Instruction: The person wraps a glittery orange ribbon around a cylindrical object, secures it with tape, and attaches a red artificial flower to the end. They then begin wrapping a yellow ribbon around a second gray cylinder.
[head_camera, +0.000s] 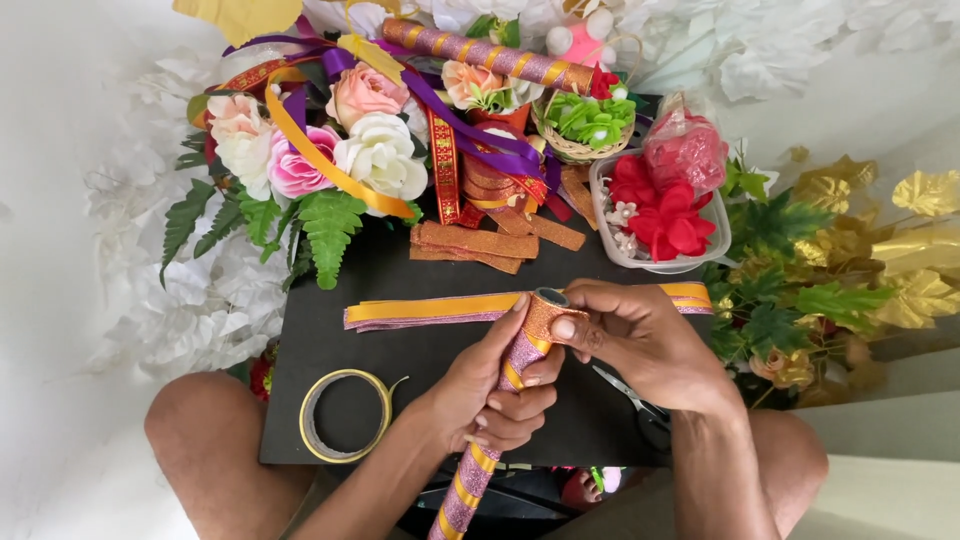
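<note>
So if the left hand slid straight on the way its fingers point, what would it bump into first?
Probably the right hand, pinching the top of the glittery wrapped tube that the left hand grips; beyond it lies the yellow-and-pink ribbon strip, though depth is unclear.

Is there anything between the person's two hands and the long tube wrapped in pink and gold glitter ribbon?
Nothing visible is in the way. The left hand is already closed around the long tube wrapped in pink and gold glitter ribbon, and the right hand pinches its open top end, above the black board.
</note>
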